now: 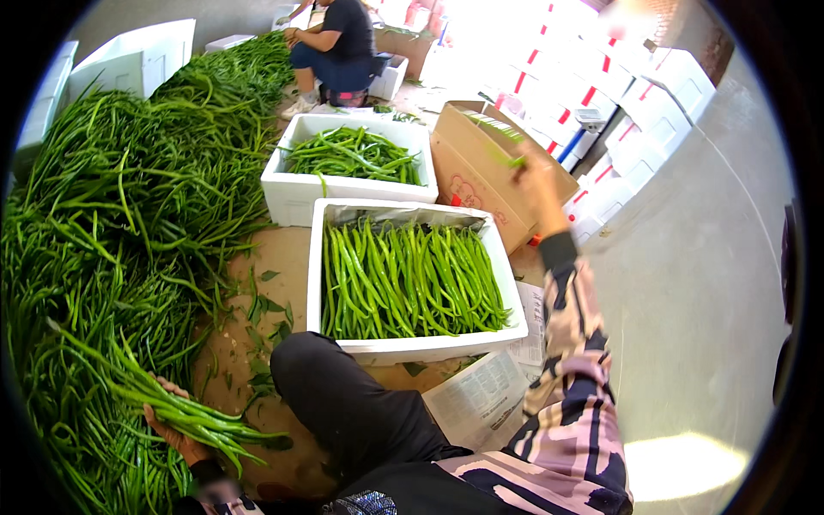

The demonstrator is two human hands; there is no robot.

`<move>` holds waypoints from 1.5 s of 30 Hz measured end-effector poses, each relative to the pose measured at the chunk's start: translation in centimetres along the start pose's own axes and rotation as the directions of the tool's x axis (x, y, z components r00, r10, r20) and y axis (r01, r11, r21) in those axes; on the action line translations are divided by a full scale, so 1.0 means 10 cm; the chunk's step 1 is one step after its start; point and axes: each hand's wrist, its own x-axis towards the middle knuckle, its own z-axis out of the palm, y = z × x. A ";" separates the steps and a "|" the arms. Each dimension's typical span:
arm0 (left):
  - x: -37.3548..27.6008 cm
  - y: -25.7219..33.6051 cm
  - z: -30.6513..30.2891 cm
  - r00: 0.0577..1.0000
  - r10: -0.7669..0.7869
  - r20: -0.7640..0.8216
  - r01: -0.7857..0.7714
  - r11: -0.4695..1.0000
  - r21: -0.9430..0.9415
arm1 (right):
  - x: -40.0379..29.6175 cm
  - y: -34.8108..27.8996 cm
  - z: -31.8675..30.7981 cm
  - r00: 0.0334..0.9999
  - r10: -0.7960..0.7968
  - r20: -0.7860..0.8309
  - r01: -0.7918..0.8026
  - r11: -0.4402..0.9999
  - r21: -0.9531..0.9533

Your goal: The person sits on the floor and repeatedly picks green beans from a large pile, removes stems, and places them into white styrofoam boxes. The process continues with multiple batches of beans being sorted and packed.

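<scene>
My left hand (168, 430) holds a loose bunch of long green chili peppers (187, 415) at the lower left, over the edge of a large pepper heap (141, 206). Stretched out to the upper right, my right hand (539, 183) is blurred beside an upright cardboard box (479, 170). Blurred green shows at its fingertips and over the box; whether the fingers grip a pepper is unclear. Before me stands a white foam box (418, 351), with peppers (412, 280) laid side by side in it.
Behind it, a second foam box (347, 187) contains loosely piled peppers. A person (341, 48) sits by the heap's far end. Stacked foam boxes (650, 129) line the right wall. Newspaper sheets (479, 399) and fallen leaves (261, 373) lie around my bent knee (341, 386).
</scene>
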 end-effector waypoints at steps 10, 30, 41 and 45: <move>0.07 -0.36 0.42 0.961 -0.120 -0.247 0.178 0.957 0.227 | -1.07 -0.18 1.68 0.824 -0.096 0.559 0.015 0.989 0.148; -0.94 -1.72 -0.25 0.673 -0.374 -0.638 -0.024 0.851 -0.524 | -4.09 0.65 3.93 -0.456 0.770 0.446 0.685 0.623 -0.377; -1.01 -1.74 -1.13 0.526 -0.512 -0.679 -0.055 0.776 -0.628 | -4.56 1.03 4.51 -0.311 0.919 0.244 0.922 0.354 -0.156; -0.99 -1.63 -1.05 0.417 -0.542 -0.729 -0.035 0.792 -0.609 | -4.73 1.15 4.37 -0.308 0.874 0.375 0.912 0.383 -0.144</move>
